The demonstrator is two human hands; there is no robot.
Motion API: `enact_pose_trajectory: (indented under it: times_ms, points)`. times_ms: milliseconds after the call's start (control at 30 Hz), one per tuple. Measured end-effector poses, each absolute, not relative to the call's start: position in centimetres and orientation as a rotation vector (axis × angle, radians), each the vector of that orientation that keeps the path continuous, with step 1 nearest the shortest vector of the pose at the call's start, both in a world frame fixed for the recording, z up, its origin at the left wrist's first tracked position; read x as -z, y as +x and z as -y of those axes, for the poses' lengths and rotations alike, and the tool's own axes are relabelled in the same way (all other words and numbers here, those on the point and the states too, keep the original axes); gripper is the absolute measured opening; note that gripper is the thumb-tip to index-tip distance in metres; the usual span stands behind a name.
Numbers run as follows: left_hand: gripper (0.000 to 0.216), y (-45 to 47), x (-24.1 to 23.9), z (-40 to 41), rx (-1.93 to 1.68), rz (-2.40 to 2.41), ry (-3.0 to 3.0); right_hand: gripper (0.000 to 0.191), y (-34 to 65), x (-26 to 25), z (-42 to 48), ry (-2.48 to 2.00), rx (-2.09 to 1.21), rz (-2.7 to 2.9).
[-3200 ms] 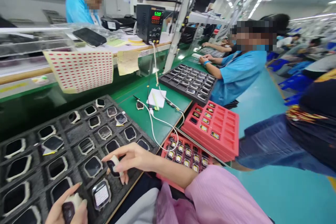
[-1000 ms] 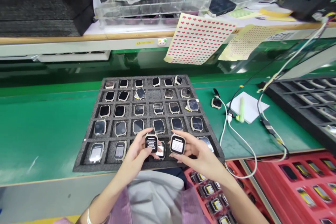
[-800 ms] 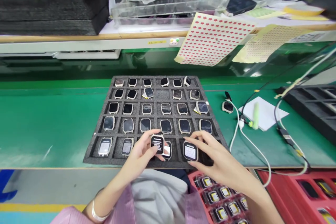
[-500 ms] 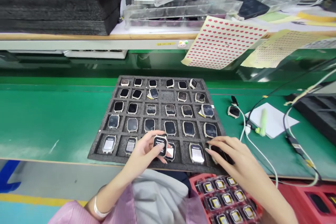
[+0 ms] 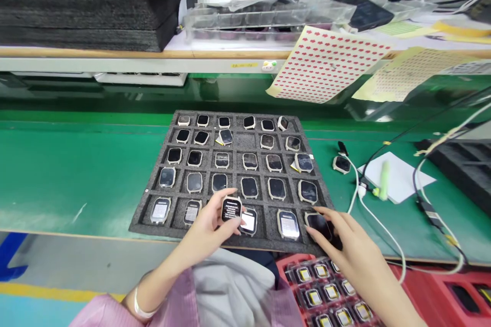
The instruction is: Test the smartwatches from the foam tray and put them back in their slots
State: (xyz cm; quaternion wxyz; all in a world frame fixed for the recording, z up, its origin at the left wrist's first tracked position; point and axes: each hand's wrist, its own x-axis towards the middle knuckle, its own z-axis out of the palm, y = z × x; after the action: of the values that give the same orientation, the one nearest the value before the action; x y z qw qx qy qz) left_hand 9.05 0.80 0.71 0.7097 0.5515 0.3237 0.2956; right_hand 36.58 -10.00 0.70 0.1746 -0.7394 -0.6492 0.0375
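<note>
A black foam tray [image 5: 153,219] with several smartwatch bodies in its pockets lies on the green bench. My left hand [image 5: 209,227] is closed on one watch body [image 5: 231,209] with a lit text screen, just above the tray's front row. My right hand [image 5: 347,240] rests at the tray's front right corner, its fingers pinching a dark-screened watch body [image 5: 317,224] in the last pocket. Between the hands, two lit watches [image 5: 288,225] sit in front-row pockets.
A red tray [image 5: 326,291] of small yellow-faced parts sits below my right arm. White cables [image 5: 368,214], a loose watch [image 5: 340,164] and a white paper [image 5: 399,179] with a green pen lie to the right. Red-dot sticker sheets [image 5: 330,64] hang from the shelf. A person sits behind it.
My right hand set its lit watch into a front-row pocket and moved right onto the dark watch at the corner. The left hand kept its watch. The view swung from the right to the tray.
</note>
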Motion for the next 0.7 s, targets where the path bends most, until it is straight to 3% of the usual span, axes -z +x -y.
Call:
enact_pose_trajectory:
  times_ms: [267,700]
  points:
    - [0.050,8.6,-0.2,-0.1,-0.565,-0.970,1.918,0.059,37.5,-0.3,9.6,-2.165,-0.216,1.626]
    - [0.031,6.7,-0.4,1.1,-0.585,-0.920,1.327,0.055,37.5,0.3,11.4,-2.234,-0.451,1.557]
